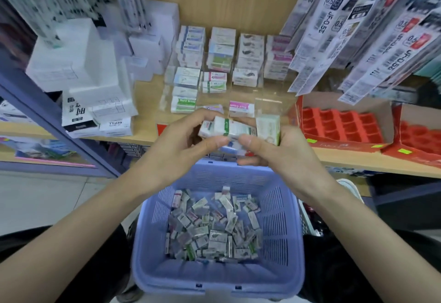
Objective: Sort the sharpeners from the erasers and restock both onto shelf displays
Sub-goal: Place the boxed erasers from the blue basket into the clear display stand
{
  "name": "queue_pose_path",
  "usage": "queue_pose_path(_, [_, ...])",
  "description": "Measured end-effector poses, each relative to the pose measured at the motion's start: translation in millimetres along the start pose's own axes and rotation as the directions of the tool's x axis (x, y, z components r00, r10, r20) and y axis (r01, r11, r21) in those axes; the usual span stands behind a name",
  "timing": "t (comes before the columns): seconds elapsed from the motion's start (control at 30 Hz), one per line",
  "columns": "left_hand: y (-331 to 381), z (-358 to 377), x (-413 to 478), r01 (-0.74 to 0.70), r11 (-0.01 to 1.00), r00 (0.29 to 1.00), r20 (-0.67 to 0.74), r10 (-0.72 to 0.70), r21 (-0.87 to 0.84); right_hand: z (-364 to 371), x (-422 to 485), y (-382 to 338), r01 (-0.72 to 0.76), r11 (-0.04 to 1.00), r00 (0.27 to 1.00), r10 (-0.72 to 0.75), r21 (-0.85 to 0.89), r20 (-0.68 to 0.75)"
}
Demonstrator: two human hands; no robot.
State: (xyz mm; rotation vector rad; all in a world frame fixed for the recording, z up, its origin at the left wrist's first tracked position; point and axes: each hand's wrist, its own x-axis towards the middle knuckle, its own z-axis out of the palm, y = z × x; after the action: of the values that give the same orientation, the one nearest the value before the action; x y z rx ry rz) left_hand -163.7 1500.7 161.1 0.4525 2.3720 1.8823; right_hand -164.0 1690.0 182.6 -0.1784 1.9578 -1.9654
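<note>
Two hands are meeting just below centre, over the basket's far rim. The left hand (186, 145) and the right hand (274, 150) are both curling their fingers round a small cluster of boxed erasers (229, 127), thumbs pressing on its near side. Toward 6 o'clock a lilac basket (279, 228) is holding a loose heap of small packs (212, 231); blur is hiding which are sharpeners. Toward 12 o'clock, on the wooden shelf (146, 102), a clear display (272, 104) is carrying stacked eraser boxes in rows. White boxes (78, 64) are sitting at 10 o'clock, red trays (338, 123) at 3 o'clock, and hanging refill packs (358, 28) at 1 o'clock.
</note>
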Motion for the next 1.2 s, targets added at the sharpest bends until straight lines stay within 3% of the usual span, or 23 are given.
queue_pose_path(0.1, [2.2, 1.7, 6.8, 0.089, 0.992, 0.996, -0.020, -0.091, -0.088, -10.4, 6.2, -6.3, -0.008, 0.972, 1.000, 0.013, 0.234, -0.019])
queue_pose_path(0.23, [-1.5, 4.3, 8.9, 0.277, 0.912, 0.956, -0.006, -0.293, -0.304, -25.5, 12.0, -0.3, -0.030, 0.963, 0.980, 0.081, 0.267, -0.184])
queue_pose_path(0.3, [0.9, 8.4, 9.5, 0.324, 0.893, 0.942, 0.020, -0.334, -0.313, -24.7, 12.1, 0.6, -0.055, 0.936, 0.976, 0.124, 0.348, -0.178])
queue_pose_path(0.47, [8.1, 20.2, 12.7, 0.299, 0.902, 0.954, 0.077, -0.290, -0.311, -16.1, 12.1, 0.7, -0.066, 0.920, 0.988, 0.115, 0.385, -0.106])
queue_pose_path(0.67, [12.7, 23.3, 18.6, 0.321, 0.871, 0.942, 0.030, -0.335, -0.371, -11.6, 13.4, -2.3, -0.041, 0.881, 0.994, 0.086, 0.472, -0.074])
queue_pose_path(0.8, [12.0, 17.9, 19.2, 0.315, 0.891, 0.946, 0.029, -0.324, -0.326, -11.2, 14.5, 3.2, -0.007, 0.930, 0.995, 0.044, 0.367, -0.093])
queue_pose_path(0.97, [8.2, 5.1, 15.4, 0.314, 0.934, 0.949, 0.026, -0.314, -0.169, -23.1, 13.3, -3.9, 0.023, 0.895, 0.990, 0.041, 0.445, -0.133])
queue_pose_path(1.2, [7.9, 4.3, 10.8, 0.300, 0.943, 0.952, 0.108, -0.286, -0.145, -19.4, 12.5, -0.5, 0.021, 0.946, 0.992, 0.022, 0.323, -0.128])
